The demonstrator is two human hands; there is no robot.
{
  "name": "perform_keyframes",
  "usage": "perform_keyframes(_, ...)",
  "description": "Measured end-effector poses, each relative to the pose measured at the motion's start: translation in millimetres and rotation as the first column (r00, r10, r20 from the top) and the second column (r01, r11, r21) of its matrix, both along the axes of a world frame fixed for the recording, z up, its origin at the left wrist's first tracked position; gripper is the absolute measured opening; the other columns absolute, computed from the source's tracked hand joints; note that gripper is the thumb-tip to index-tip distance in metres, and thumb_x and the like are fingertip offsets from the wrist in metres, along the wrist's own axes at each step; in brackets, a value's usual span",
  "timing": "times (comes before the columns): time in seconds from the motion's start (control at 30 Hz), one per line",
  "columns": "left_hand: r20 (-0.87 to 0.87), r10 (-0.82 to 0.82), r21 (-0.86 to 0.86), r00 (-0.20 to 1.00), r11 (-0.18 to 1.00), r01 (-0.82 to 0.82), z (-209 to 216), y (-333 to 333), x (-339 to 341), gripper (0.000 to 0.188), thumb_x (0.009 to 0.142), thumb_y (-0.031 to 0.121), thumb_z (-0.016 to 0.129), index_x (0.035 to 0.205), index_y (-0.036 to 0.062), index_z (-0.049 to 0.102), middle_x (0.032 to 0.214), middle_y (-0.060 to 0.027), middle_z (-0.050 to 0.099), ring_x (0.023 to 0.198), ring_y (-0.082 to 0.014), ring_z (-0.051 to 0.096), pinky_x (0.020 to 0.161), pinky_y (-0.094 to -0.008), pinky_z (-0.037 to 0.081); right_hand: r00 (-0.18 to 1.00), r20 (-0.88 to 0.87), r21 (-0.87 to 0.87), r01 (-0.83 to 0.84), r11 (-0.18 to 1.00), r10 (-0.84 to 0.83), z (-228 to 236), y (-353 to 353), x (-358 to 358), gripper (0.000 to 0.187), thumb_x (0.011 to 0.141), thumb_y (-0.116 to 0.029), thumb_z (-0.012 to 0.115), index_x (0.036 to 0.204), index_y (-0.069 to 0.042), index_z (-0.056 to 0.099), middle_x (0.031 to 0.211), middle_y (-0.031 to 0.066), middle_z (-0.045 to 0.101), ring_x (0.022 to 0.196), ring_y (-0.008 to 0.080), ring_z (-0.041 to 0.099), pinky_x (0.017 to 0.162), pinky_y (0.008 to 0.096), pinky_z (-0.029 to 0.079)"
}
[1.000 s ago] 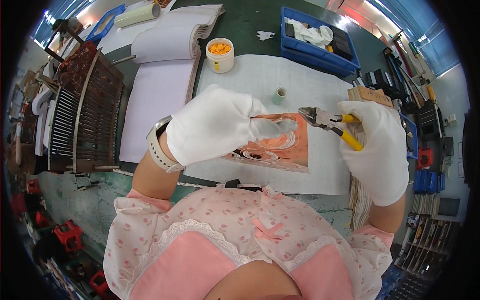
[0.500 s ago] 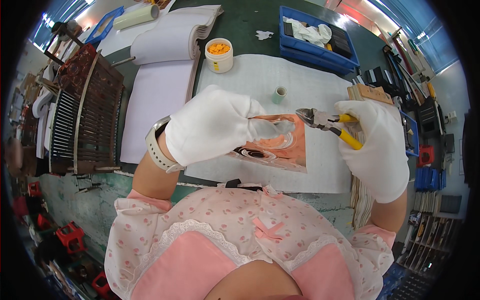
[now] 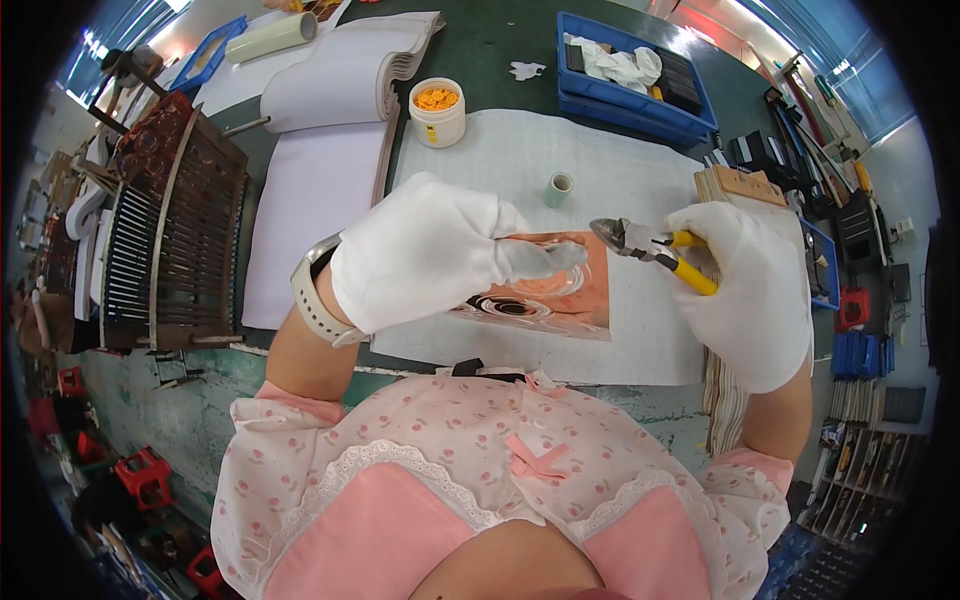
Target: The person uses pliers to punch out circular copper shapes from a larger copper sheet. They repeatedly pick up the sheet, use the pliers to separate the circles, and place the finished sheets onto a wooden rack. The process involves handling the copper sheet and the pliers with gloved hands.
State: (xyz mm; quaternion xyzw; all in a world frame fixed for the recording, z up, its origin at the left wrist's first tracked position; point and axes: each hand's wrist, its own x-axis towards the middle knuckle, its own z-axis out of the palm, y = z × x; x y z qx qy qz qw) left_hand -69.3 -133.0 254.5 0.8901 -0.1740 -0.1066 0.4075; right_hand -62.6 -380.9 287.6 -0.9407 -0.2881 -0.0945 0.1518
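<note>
Both my hands wear white gloves. My left hand (image 3: 450, 240) is closed on a shiny copper-coloured sheet (image 3: 590, 305), its thumb and fingers pinching the far edge. Dark and pale rings show as reflections on the sheet, which is tilted above white paper (image 3: 640, 355). My right hand (image 3: 745, 290) grips cutting pliers (image 3: 640, 243) by their yellow handles. The metal jaws point left and lie close to the sheet's far right corner; I cannot tell whether they touch it. Beyond the sheet stands a small pale green roll (image 3: 558, 189).
A white tub of orange pieces (image 3: 437, 112) stands at the back. Blue trays (image 3: 640, 75) hold cloth and dark items at the back right. Stacked white sheets (image 3: 315, 190) lie left, beside a slotted metal rack (image 3: 175, 230). Wooden boards (image 3: 745, 187) are near my right hand.
My right hand and the pliers have shifted very slightly left. The left hand and the copper-coloured sheet stay almost in place.
</note>
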Motion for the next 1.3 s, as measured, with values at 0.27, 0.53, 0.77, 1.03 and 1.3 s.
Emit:
perform_keyframes(0.27,0.405,-0.390,0.407,0.827,0.887,0.219,-19,-5,26,0.024,0.083,0.026,0.058,0.082,0.0049,0.068,0.066,-0.0133,0.061,0.060,-0.0304,0.058,0.056,-0.0365,0.047,0.996,0.080,-0.164,-0.025,0.986,0.039,-26,-20,29,0.021,0.068,-0.016,0.068,0.085,-0.006,0.059,0.076,0.0143,0.061,0.072,0.0327,0.060,0.062,0.0403,0.046)
perform_keyframes(0.53,0.627,-0.508,0.444,0.590,0.856,0.265,-63,-35,82,0.023,0.079,0.019,0.059,0.098,0.0269,0.071,0.063,-0.0072,0.056,0.052,-0.0219,0.055,0.050,-0.0331,0.045,0.996,0.039,-0.123,0.084,0.989,-0.080,-56,-51,48,0.019,0.070,-0.016,0.067,0.085,-0.006,0.061,0.076,0.0159,0.062,0.072,0.0333,0.061,0.065,0.0404,0.048)
perform_keyframes(0.77,0.203,-0.472,0.492,0.858,0.807,0.327,-34,-84,95,0.063,0.084,0.056,0.049,0.068,-0.0017,0.067,0.065,-0.0206,0.060,0.063,-0.0344,0.061,0.064,-0.0404,0.051,0.969,-0.051,-0.042,0.238,0.970,-0.240,-79,-79,42,0.019,0.072,-0.014,0.066,0.088,-0.006,0.063,0.079,0.0172,0.063,0.076,0.0342,0.061,0.069,0.0396,0.049)
perform_keyframes(1.03,0.180,-0.463,0.450,0.868,0.823,0.346,-40,-93,98,0.065,0.083,0.059,0.049,0.070,-0.0021,0.067,0.066,-0.0206,0.060,0.065,-0.0347,0.061,0.067,-0.0410,0.050,0.965,-0.060,0.032,0.256,0.966,-0.254,-85,-85,34,0.016,0.073,-0.013,0.067,0.086,-0.005,0.062,0.079,0.0151,0.063,0.076,0.0332,0.061,0.068,0.0391,0.048)
perform_keyframes(1.3,0.537,-0.585,0.505,0.608,0.800,0.323,-45,-70,90,0.022,0.088,0.029,0.053,0.104,0.0268,0.069,0.065,-0.0077,0.059,0.055,-0.0242,0.058,0.052,-0.0327,0.047,0.981,0.127,0.076,0.141,0.987,-0.150,-77,-79,35,0.023,0.069,-0.007,0.071,0.090,-0.005,0.060,0.082,0.0122,0.061,0.077,0.0308,0.059,0.068,0.0357,0.048)
